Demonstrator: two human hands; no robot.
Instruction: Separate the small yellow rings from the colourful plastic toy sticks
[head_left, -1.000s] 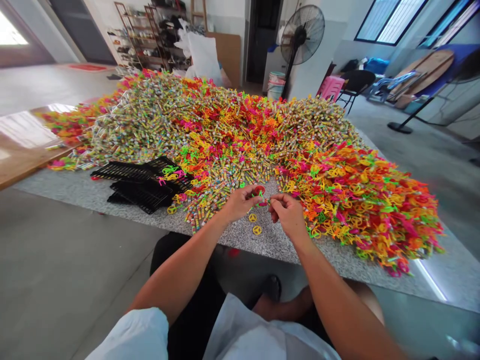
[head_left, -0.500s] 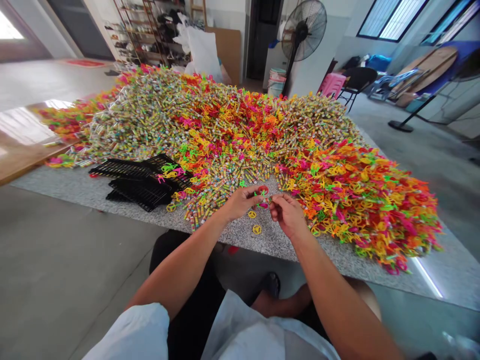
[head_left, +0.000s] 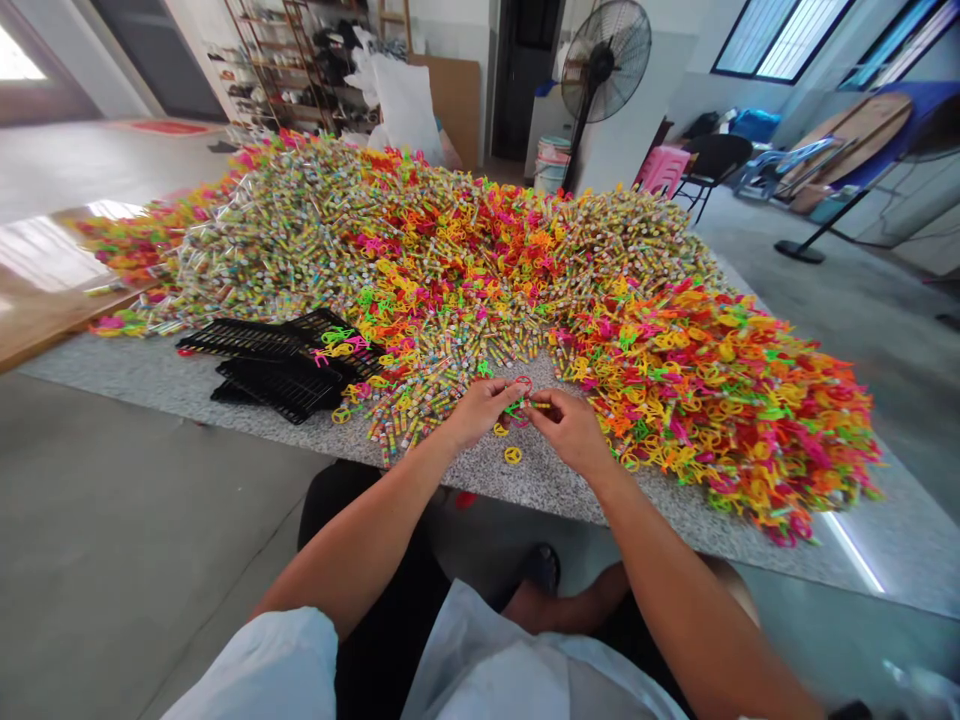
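My left hand [head_left: 480, 412] is closed on a small green plastic toy frame [head_left: 515, 407], with a red wheel [head_left: 523, 382] at its far side and a pink ring at its near side. Meeting it from the other side, my right hand [head_left: 574, 432] pinches a slim yellowish tube [head_left: 539, 404] between thumb and forefinger, its tip against the toy. The fingers partly cover the join. Just below on the speckled tabletop [head_left: 555, 490] lie two yellow spoked wheels, the nearer wheel [head_left: 512, 455] in full view and the other partly behind the hands.
A long heap of small patterned tubes [head_left: 277, 230] mixed with colourful plastic parts spreads across the table's back. At right rises a pile of bright plastic toys [head_left: 735, 400]. Stacked black plastic trays [head_left: 281, 370] lie at left. Behind the table stand a fan [head_left: 606, 65] and pink stools [head_left: 663, 168].
My right hand has moved slightly left, bringing the tube against the toy in my left hand. The toy has turned a little, and the upper yellow wheel is now more covered.
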